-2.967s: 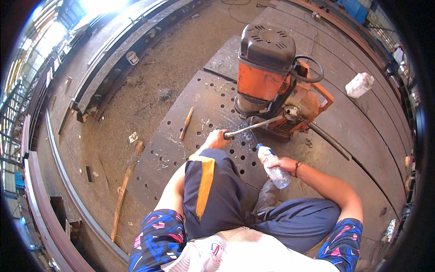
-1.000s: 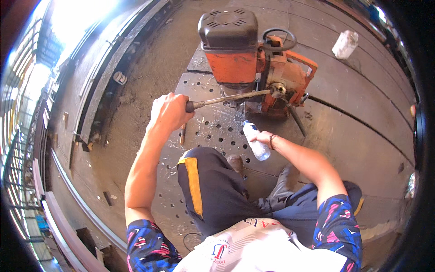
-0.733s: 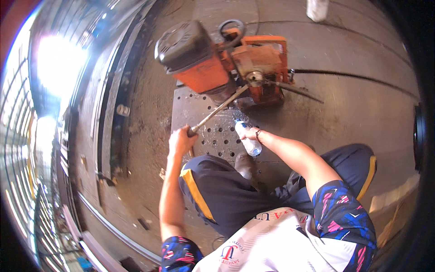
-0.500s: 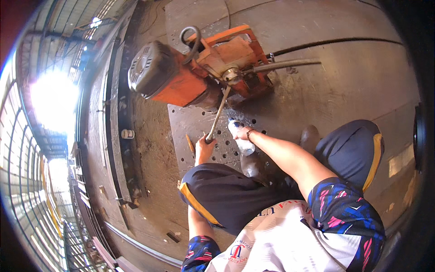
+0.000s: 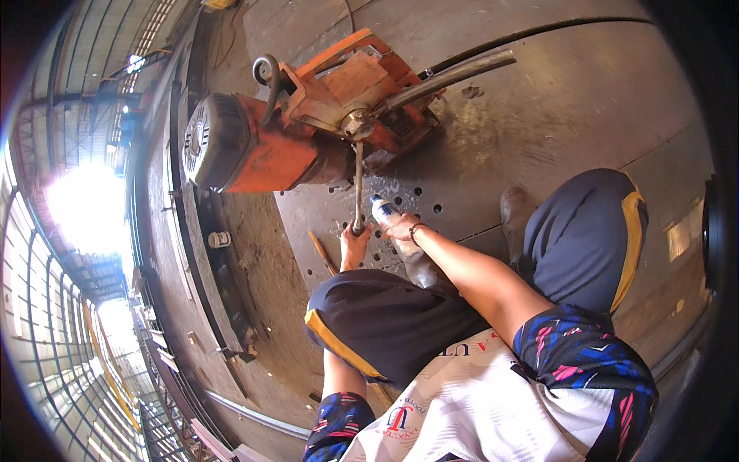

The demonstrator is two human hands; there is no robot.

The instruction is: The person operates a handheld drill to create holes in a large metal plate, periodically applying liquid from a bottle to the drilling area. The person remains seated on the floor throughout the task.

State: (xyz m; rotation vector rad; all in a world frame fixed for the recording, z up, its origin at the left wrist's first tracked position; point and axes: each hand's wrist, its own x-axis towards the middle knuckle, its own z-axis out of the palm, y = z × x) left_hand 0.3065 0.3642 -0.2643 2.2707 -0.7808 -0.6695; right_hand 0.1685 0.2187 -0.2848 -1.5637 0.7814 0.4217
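An orange drill machine (image 5: 339, 100) with a dark motor housing (image 5: 219, 142) stands on a steel plate drilled with several holes. From its round hub (image 5: 357, 123) a thin metal lever (image 5: 359, 177) reaches toward me. My left hand (image 5: 354, 248) is closed around the dark grip at the lever's near end. Beside it, my right hand (image 5: 402, 227) grips a clear plastic bottle (image 5: 382, 209) with a blue label, tilted with its top toward the machine's base. Wet spots show on the plate near the bottle's top.
A second, thicker handle (image 5: 450, 81) sticks out to the right from the hub. A black cable (image 5: 539, 31) runs along the far side. A wooden stick (image 5: 323, 252) lies left of my left hand, and a small white tub (image 5: 219, 239) sits further left.
The machine appears further left in view as the view shifts. Both hands keep their holds, and the bottle now sits closer to the lever.
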